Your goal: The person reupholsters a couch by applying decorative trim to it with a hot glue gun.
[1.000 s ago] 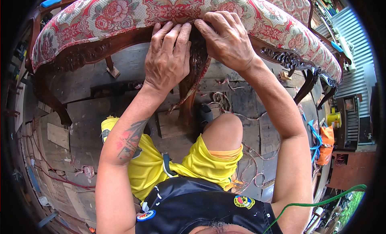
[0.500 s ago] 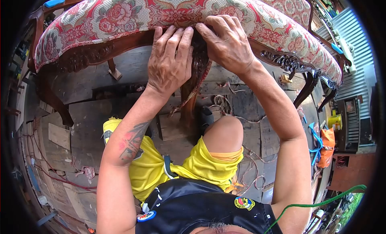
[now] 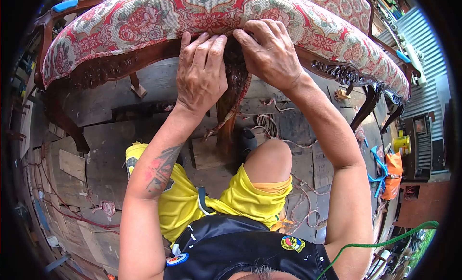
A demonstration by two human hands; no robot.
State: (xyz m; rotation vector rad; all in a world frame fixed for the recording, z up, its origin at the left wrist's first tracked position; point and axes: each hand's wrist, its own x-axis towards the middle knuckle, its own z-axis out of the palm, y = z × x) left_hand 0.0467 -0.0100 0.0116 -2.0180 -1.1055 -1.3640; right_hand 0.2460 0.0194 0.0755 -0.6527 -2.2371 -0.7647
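Left hand (image 3: 201, 82) and right hand (image 3: 272, 53) seemingly press the lower edge of the floral fabric (image 3: 144, 22), far side, above the carved rail (image 3: 334, 71); whether either grip pinches, I cannot tell; the next move calls for even fingertip pressure.

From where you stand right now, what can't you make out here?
All in the head view:
Whether the left hand or right hand pinches anything: their own fingers hide it.
The far part of the floral upholstery: cut off by the top edge.
Writing on the yellow-edged badge: too small.
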